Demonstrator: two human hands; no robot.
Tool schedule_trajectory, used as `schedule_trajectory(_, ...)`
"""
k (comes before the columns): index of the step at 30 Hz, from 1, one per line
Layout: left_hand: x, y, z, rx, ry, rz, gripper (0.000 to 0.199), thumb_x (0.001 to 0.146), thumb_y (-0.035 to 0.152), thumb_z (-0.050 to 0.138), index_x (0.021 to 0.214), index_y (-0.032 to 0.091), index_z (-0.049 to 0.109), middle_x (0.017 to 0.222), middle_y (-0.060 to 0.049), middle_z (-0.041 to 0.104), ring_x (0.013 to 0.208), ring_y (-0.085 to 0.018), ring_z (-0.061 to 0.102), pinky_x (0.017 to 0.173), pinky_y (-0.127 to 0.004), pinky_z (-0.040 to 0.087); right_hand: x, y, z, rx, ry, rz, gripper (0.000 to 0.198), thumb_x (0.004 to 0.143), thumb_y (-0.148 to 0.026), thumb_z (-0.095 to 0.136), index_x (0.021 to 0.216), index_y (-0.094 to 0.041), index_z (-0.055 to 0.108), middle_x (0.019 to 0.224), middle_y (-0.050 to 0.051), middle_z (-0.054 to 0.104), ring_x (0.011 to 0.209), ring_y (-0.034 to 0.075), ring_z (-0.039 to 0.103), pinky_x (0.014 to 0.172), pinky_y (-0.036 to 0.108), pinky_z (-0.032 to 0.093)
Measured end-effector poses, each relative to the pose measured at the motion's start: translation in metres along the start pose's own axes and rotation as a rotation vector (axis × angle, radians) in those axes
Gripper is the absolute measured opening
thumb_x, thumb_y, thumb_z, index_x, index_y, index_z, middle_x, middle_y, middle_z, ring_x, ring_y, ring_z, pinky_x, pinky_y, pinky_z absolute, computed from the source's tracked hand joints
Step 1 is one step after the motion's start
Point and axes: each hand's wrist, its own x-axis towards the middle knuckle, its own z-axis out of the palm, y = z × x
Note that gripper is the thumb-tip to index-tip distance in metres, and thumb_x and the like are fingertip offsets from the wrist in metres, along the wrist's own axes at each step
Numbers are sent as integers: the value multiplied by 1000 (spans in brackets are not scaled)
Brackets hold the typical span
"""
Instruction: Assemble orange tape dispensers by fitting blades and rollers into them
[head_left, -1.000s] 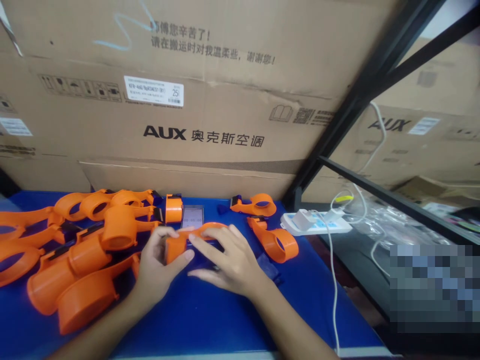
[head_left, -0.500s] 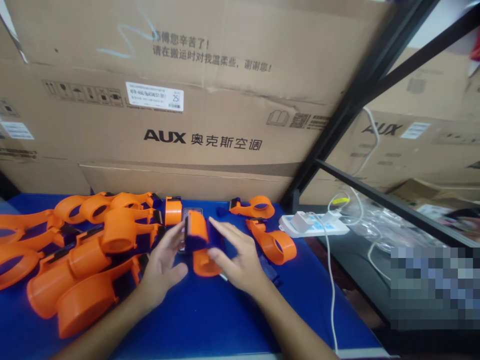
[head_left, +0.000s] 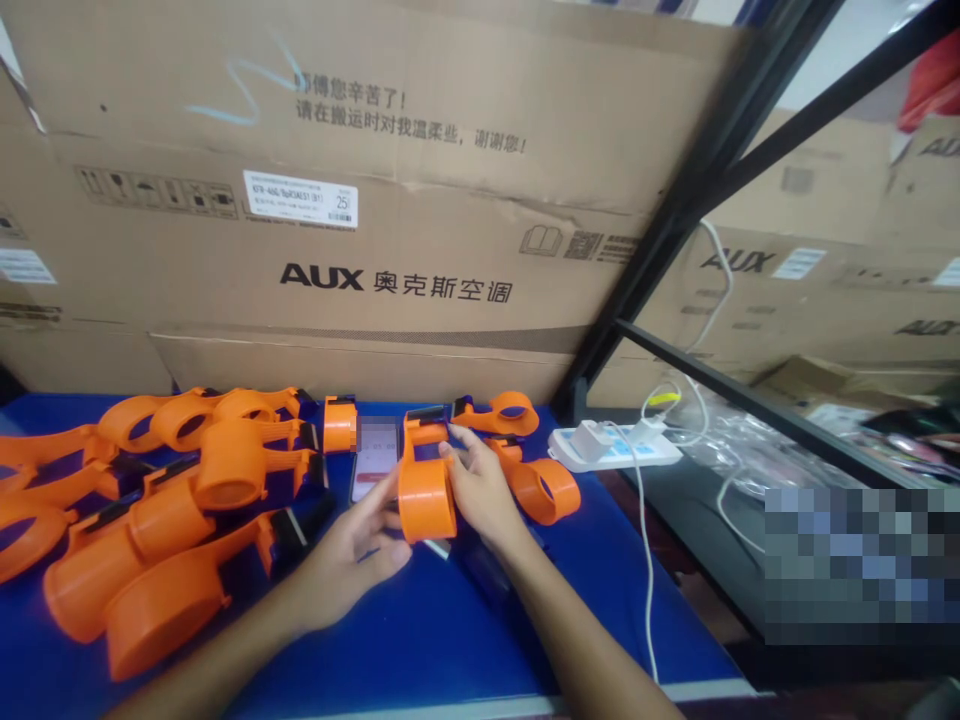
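Note:
An orange tape dispenser [head_left: 426,497] with a dark blade end is raised between my hands above the blue tabletop, its round hub toward me. My right hand [head_left: 484,490] grips its right side, thumb in front and fingers near the head. My left hand [head_left: 352,560] has bent fingers against the left of the hub, with the thumb low beside it; some fingertips are hidden. Behind the left fingers lies a phone [head_left: 375,462]. Several more orange dispensers [head_left: 232,462] crowd the left, while others [head_left: 551,490] lie to the right.
A large cardboard box [head_left: 405,210] stands along the back of the blue tabletop [head_left: 360,660]. On the right are a white power strip [head_left: 615,447], a cable [head_left: 646,570] running over the table edge, and a black metal frame [head_left: 675,240]. Clear plastic wrap [head_left: 757,450] lies beyond.
The dispenser has turned, so its hub now faces me and its dark head points away. My right hand has closed around its side, and my left fingers have come against the hub. The phone shows more.

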Motion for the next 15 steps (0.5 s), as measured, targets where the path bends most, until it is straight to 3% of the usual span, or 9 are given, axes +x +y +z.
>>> schedule_trajectory(4, -5, -2, 0, 160, 64, -13, 75, 89, 34, 75, 157, 31, 45, 121, -14, 70, 96, -27, 73, 90, -49, 60, 10, 16, -19, -352, 93, -60, 49, 94, -27, 55, 141, -11, 55, 76, 3, 69, 70, 21, 66, 73, 36, 56)
schedule_trajectory(9, -6, 6, 0, 377, 123, 87, 61, 87, 31, 75, 146, 32, 58, 133, -14, 65, 109, -30, 69, 94, -52, 61, 20, 28, -36, -670, 92, -120, 46, 92, -18, 54, 137, -12, 61, 91, 10, 76, 88, 27, 73, 87, 42, 56)
schedule_trajectory(15, -26, 43, 11, 554, 13, 200, 53, 91, 26, 69, 142, 34, 60, 132, -11, 67, 107, -28, 69, 94, -49, 60, 22, 26, -35, -870, 13, -50, 41, 94, -14, 52, 134, -11, 63, 125, 21, 73, 114, 31, 71, 99, 41, 52)
